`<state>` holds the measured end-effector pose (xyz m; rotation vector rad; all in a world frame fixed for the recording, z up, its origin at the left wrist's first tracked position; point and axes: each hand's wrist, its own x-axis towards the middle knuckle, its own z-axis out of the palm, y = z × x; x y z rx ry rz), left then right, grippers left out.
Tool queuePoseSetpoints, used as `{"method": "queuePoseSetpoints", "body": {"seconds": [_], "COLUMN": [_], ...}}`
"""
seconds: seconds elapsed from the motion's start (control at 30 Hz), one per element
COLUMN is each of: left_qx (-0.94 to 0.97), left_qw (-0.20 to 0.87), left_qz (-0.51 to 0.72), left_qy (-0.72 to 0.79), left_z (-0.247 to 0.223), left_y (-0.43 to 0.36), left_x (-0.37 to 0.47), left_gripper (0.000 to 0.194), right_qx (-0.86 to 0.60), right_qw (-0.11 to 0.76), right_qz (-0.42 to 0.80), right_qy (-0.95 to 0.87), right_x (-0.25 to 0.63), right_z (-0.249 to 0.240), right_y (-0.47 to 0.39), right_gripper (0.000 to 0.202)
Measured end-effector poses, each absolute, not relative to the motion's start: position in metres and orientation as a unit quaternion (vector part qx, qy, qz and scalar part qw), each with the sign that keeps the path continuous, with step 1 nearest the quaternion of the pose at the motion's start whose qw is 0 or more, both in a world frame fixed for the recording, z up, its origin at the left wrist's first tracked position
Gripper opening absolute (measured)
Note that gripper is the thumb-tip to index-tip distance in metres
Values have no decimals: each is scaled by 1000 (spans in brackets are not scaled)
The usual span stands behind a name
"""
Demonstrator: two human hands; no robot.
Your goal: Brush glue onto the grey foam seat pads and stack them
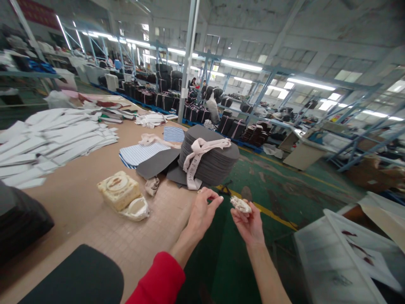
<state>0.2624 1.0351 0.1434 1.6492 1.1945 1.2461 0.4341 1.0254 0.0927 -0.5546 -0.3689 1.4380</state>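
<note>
My right hand [249, 223] is closed around a ragged, cream-coloured clump [240, 205] with a frayed end, held over the floor past the table edge. To its left, by the table edge, my left hand [203, 211] has loosely bent fingers and shows nothing in them. Just beyond it stands a stack of dark grey cut sheets [209, 158], tied with a pale written-on strip [193, 169]. A yellowish, crusted block [122, 194] with a round opening and a smaller white-rimmed cup lies on the table, beside a crumpled beige scrap [152, 185].
The brown-topped table [164, 211] carries white cut strips [60, 139], blue-striped pieces [142, 153], a dark stack [22, 221] at left and a dark sheet [79, 276] in front. A white bin [344, 249] stands at right on the green floor [275, 185].
</note>
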Motion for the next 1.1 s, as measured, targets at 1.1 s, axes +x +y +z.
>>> {"method": "queuePoseSetpoints", "body": {"seconds": [1.1], "left_qx": [653], "left_qw": [353], "left_qz": [476], "left_qy": [471], "left_z": [161], "left_y": [1009], "left_x": [244], "left_gripper": [4], "right_qx": [-366], "right_qw": [703], "right_qz": [532], "right_qy": [-297], "right_x": [430], "right_z": [103], "right_y": [1017], "right_gripper": [23]}}
